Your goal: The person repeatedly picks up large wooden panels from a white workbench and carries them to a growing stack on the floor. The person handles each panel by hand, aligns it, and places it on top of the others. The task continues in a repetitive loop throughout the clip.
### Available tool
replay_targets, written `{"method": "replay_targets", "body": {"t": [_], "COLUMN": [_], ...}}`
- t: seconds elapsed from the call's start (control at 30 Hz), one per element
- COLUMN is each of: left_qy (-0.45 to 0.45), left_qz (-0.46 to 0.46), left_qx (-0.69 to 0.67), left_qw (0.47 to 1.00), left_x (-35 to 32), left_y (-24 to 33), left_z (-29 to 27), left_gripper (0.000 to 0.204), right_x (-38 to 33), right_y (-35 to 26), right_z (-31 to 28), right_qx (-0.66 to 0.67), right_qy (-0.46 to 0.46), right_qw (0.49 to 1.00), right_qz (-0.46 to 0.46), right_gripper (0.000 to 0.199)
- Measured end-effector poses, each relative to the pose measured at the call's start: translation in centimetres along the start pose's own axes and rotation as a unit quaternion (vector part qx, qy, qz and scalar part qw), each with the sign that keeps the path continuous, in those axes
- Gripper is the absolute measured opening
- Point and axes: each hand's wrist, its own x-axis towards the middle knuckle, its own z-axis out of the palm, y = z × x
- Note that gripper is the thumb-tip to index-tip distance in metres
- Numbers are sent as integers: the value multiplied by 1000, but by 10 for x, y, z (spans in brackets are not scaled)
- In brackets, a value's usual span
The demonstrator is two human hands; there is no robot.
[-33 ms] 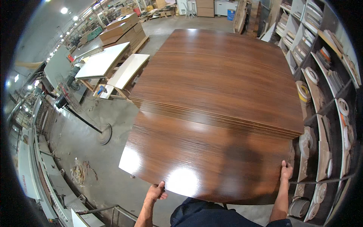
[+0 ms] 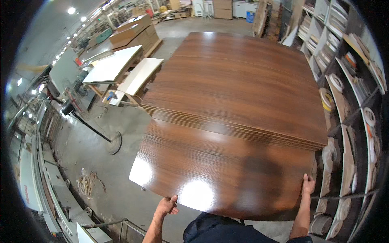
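Observation:
A dark brown wood-grain board [image 2: 219,174] lies in front of me, its near edge close to my body. My left hand [image 2: 167,205] is closed on the near edge, left of the middle, with the thumb at the top and the fingers curled at the rim. At the right edge, my right hand [image 2: 308,184] grips the same board; its fingers are partly hidden. Beyond it rises a stepped stack of matching boards [image 2: 243,89], whose layered edges face me. Bright glare covers the near left part of the board, and a shadow falls on its right half.
Shelves [image 2: 344,121] with rolls of edging tape stand close on the right. To the left are a floor fan [image 2: 115,142], a white-topped table [image 2: 113,65] and a low white bench [image 2: 139,77]. Tangled scrap strips [image 2: 87,184] lie on the floor beside a long machine [image 2: 52,194].
The whole view has shifted slightly, so surroundings sit a little further right. Both hands keep their places on the board's edges.

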Motion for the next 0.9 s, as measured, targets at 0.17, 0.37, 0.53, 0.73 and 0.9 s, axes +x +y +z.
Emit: {"method": "replay_targets", "body": {"t": [0.17,0.37,0.53,0.73,0.9], "left_qy": [278,490,346,354,364], "left_qz": [85,209,142,171,159], "left_qx": [317,288,154,167,156], "left_qw": [903,795,914,904,904], "left_x": [32,126,150,148,140], "left_y": [27,69,79,82,88], "left_z": [-77,-157,-187,-185,-183], "left_gripper": [48,70,78,72,71], "right_x": [21,34,34,42,38], "right_y": [34,55,49,54,48], "right_z": [2,6,8,0,-7], "right_qx": [4,63,86,176,151], "right_qy": [56,95,129,85,74], "right_qw": [998,993,988,981,985], "right_qz": [0,-8,-6,-4,45], "right_gripper": [63,33,28,22,20]}}
